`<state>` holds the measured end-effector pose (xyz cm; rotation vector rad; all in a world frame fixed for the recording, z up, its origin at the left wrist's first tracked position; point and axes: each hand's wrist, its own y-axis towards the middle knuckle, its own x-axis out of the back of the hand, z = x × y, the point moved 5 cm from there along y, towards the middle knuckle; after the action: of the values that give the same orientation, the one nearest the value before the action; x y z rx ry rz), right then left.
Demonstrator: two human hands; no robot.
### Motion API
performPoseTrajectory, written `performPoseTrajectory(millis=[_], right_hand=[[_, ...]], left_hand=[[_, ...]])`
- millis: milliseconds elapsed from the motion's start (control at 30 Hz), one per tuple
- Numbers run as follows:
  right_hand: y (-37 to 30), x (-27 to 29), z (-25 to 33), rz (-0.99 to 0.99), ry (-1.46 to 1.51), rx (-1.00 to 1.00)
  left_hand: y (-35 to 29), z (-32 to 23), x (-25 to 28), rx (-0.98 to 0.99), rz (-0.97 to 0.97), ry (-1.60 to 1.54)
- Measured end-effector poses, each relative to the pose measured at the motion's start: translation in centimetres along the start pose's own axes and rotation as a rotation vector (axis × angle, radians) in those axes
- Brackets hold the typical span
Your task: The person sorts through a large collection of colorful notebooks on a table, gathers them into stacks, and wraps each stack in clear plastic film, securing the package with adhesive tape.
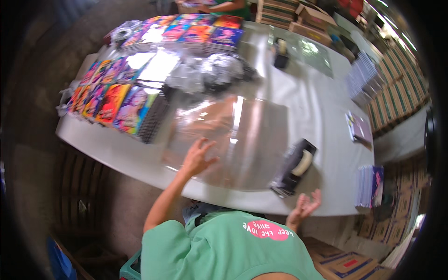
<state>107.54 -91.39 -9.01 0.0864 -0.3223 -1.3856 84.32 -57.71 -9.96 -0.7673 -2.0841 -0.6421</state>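
My left hand is held with its fingers spread over the near left part of a clear plastic sheet. Whether its fingertips touch the plastic I cannot tell. Close to the table's front edge, my right hand is turned up with its fingers apart and nothing in it. Just beyond that hand sits a black tape dispenser with a pale roll of tape. Left of the sheet stand several stacks of notebooks with colourful covers.
Crumpled clear plastic lies beyond the sheet. More notebook stacks fill the far left, where another person's arm shows. A second tape dispenser stands farther back. Notebooks sit at the right edge, cardboard boxes below.
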Motion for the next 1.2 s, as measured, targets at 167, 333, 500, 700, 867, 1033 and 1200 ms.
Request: performPoseTrajectory(millis=[167, 333, 500, 700, 867, 1033, 1200], right_hand=[[-0.1, -5.8, 7.3, -0.064, -0.179, 0.379], [-4.5, -23.1, 13.4, 0.479, -0.030, 0.247], [-19.6, -43.1, 24.7, 1.100, -0.162, 0.927], [-25.3, -53.7, 21.1, 0.942, -0.550, 1.147], [-24.2, -49.4, 25.4, 1.356, -0.205, 0.667], [-30.1, -46.5, 33.4, 1.768, 0.176, 1.045], [-31.3, -57.6, 36.2, 1.359, 0.290, 0.901]], left_hand=[[-4.8, 4.5, 7.4, -0.044, -0.056, -0.228], [-7.9, 9.6, 15.0, 0.071, -0.289, -0.477], [-13.0, 14.7, 19.3, 0.462, -0.756, -0.844], [-16.4, 17.4, 22.5, 0.646, -1.046, -1.117], [-16.2, 19.4, 23.3, 0.580, -0.604, -1.862], [-14.1, 24.8, 25.1, 0.085, -0.371, -2.436], [-18.3, 30.5, 32.1, 0.104, -0.502, -2.208]])
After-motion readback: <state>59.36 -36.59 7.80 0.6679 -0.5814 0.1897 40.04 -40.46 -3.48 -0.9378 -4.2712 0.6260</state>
